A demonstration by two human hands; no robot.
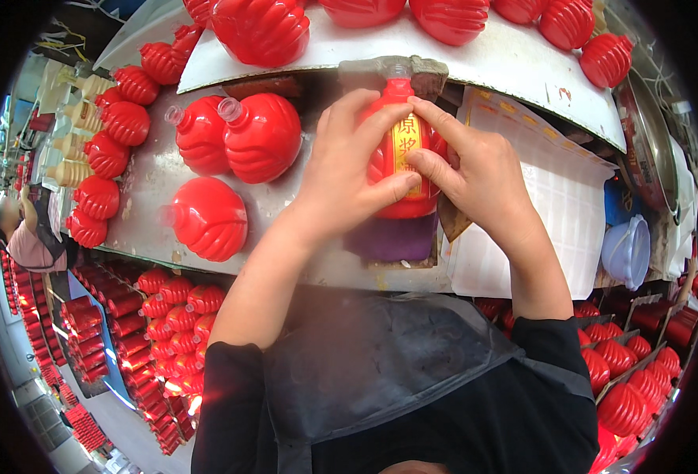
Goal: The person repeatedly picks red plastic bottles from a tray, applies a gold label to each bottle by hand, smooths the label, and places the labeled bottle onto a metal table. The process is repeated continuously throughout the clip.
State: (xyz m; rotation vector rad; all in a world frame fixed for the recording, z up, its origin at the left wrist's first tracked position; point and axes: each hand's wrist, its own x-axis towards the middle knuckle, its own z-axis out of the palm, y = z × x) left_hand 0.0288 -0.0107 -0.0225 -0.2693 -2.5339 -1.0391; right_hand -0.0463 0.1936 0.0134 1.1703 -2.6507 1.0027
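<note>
A red ribbed bottle [408, 209] with a clear neck lies on its back in front of me, neck pointing away. Along its front runs a narrow yellow label [407, 144] with dark characters. My left hand [341, 166] wraps the bottle's left side, its fingertips near the top of the label and its thumb beside the lower part. From the right, my right hand [483, 166] grips the bottle, index finger at the label's upper end and thumb pressed on its middle. Beneath the bottle's base shows a purple cloth [394, 242]. The bottle's neck meets a worn block [429, 79].
Three unlabelled red bottles [264, 138] lie to the left on the metal table [309, 261]. A white sheet of labels [523, 189] is at the right, near a pale bucket [627, 251]. More bottles line a white board [515, 67]. Another person [33, 237] stands far left.
</note>
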